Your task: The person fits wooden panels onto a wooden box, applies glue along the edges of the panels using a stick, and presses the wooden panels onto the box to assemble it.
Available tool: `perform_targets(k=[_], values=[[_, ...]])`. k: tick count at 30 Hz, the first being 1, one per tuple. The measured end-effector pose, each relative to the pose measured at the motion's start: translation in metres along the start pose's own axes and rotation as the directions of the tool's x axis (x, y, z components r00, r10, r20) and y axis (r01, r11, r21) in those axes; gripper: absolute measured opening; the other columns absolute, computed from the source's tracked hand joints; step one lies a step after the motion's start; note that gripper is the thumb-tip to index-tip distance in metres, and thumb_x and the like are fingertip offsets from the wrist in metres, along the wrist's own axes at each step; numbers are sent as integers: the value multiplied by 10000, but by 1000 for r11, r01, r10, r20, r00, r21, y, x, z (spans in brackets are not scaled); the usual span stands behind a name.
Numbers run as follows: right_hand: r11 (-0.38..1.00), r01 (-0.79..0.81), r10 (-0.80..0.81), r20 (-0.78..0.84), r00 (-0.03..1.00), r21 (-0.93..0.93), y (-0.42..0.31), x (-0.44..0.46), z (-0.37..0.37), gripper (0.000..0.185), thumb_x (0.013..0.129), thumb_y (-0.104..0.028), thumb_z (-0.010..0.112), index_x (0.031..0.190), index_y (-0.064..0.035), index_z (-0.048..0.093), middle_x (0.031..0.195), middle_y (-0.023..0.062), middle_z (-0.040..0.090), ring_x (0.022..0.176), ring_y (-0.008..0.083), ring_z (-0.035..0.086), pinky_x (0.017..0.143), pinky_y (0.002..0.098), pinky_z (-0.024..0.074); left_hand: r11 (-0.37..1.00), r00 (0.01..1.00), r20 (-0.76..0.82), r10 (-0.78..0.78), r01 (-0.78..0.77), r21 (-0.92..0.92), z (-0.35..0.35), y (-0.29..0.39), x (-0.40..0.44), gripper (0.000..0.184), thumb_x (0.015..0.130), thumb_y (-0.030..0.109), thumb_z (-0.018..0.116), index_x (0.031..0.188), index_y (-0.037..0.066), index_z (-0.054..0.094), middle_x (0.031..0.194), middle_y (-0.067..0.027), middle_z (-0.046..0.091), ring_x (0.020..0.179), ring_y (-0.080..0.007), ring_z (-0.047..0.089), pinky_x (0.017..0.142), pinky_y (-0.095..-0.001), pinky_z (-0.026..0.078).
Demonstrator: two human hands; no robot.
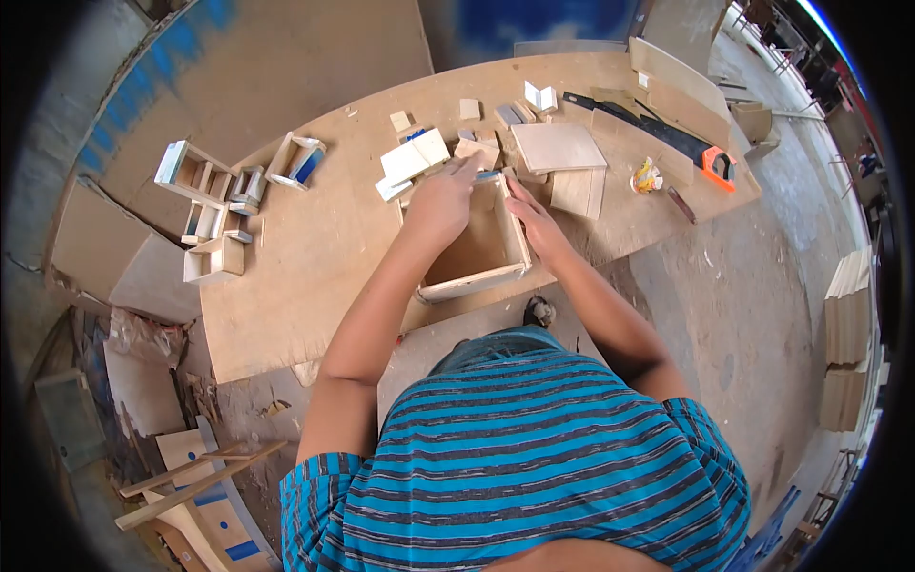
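An open wooden box frame (477, 280) rests at the near edge of the wooden table, directly in front of me. My left hand (446, 198) lies over its far left corner, fingers pointing forward; whether they grip anything is hidden. At the far right corner, my right hand (536, 217) is against the outer side of the box, its fingers along the wall. Beyond the hands are small wood blocks (479, 151) and a pale board (416, 157). A larger square board (559, 149) lies to the right of them.
Several small open wooden boxes (214, 259) stand on the table (315, 315) at the left. A handsaw (679, 141) with an orange handle, a yellow-and-white container (646, 177) and a narrow tool (682, 205) lie at the right. Wood scraps are on the floor at lower left.
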State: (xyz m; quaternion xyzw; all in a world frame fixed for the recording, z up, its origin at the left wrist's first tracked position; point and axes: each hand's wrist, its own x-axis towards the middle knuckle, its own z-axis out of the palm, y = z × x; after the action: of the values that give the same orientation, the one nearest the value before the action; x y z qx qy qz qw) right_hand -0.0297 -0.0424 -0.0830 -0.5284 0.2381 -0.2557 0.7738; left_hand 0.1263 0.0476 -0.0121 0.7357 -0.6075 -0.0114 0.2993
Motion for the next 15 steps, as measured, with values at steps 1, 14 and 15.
perform_targets(k=[1, 14, 15], values=[[1000, -11, 11, -2, 1000, 14, -3, -1, -1, 582, 957, -246, 486, 1434, 29, 299, 1495, 124, 315, 1395, 195, 249, 1136, 302, 170, 999, 993, -113, 25, -28, -30, -6, 1, 0, 506, 811, 9, 465, 1300, 115, 540, 1202, -206, 585, 1105, -380, 551, 935, -412, 460], [225, 497, -383, 392, 836, -838, -52, 22, 24, 378, 859, -172, 599, 1227, -86, 587, 1216, 123, 609, 1152, 279, 554, 1044, 360, 369, 222, 865, 140, -481, 275, -935, 0, -53, -84, 685, 905, 206, 461, 1488, 9, 160, 1535, -147, 227, 1429, -236, 178, 1143, -327, 145], [137, 526, -357, 453, 817, -839, -55, 24, 32, 367, 854, -177, 605, 1211, -91, 595, 1195, 130, 615, 1136, 291, 559, 1039, 364, 377, 188, 871, 151, -468, 265, -946, 6, -52, -85, 688, 899, 183, 459, 1487, -2, 153, 1542, -150, 206, 1432, -236, 168, 1147, -322, 130]])
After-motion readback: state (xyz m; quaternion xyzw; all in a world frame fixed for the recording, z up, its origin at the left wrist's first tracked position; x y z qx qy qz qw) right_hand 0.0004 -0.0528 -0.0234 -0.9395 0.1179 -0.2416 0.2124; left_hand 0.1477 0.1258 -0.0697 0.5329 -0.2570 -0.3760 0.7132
